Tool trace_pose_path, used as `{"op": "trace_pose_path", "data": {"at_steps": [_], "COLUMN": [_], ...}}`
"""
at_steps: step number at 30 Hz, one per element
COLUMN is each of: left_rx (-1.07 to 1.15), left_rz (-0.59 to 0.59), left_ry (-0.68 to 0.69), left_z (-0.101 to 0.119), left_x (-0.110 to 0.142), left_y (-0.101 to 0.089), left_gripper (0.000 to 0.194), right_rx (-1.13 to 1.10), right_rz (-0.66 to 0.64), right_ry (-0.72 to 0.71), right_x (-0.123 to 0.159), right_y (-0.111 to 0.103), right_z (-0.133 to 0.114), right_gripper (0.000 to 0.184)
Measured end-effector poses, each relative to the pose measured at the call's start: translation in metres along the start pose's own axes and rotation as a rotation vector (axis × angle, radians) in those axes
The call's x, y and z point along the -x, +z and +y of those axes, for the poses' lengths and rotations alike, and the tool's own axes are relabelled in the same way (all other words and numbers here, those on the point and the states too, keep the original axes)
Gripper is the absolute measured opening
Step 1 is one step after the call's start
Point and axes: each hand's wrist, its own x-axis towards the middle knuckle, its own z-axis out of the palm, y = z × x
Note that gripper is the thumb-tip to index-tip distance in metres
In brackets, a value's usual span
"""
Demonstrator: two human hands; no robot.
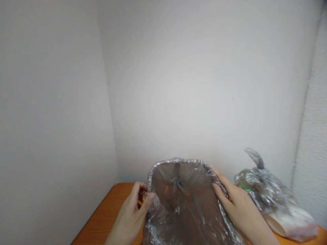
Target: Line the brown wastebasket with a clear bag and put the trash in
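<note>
A small bin lined with a clear grey plastic bag (181,200) stands on an orange wooden table (107,217), its open mouth facing me. My left hand (133,212) grips the bag's left rim, thumb pressed over the edge. My right hand (236,206) lies along the right rim, fingers stretched and pressing the plastic against the bin's side.
A knotted clear plastic bag (265,194) with stuff inside lies on the table at the right, over a white object (293,221). White walls close in at the left, the back and the right.
</note>
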Motion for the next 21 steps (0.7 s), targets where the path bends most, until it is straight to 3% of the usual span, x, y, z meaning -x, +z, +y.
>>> {"op": "trace_pose_path", "data": {"at_steps": [4,12,21], "left_rx": [-0.074,-0.232,-0.111], "left_rz": [0.014,-0.118,-0.125], "left_ry": [-0.017,0.004,0.079], "left_z": [0.002,0.003,-0.003], "left_x": [0.003,0.008,0.002], "left_y": [-0.006,-0.002,-0.001], "left_gripper": [0.042,0.04,0.043], "right_rx": [-0.02,-0.033,-0.004], "right_rz": [0.018,0.044,0.084], "right_ry": [0.007,0.039,0.075], "right_x": [-0.004,-0.005,-0.005], "right_y": [0.002,0.006,0.01], "right_z": [-0.001,-0.002,0.0], "right_gripper": [0.051,0.049,0.053]}}
